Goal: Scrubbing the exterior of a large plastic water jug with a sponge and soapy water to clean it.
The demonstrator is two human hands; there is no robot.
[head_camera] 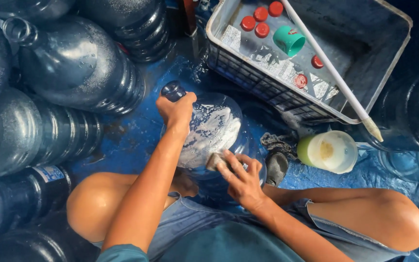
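Note:
A big clear blue water jug point(219, 128) lies tilted on the wet blue floor between my knees, its side smeared with white soap foam. My left hand point(175, 110) grips the jug at its neck, just below the mouth. My right hand point(241, 177) presses a small sponge point(214, 161) against the jug's lower side. Both forearms reach forward over my lap.
Several large blue jugs point(73, 63) are piled at the left and top left. A grey plastic crate point(364, 104) at the top right holds red caps point(260, 22), a teal cup point(289, 40) and a white stick point(335, 73). A green-white container point(328, 151) and a dark scrubber point(276, 167) sit beside the jug.

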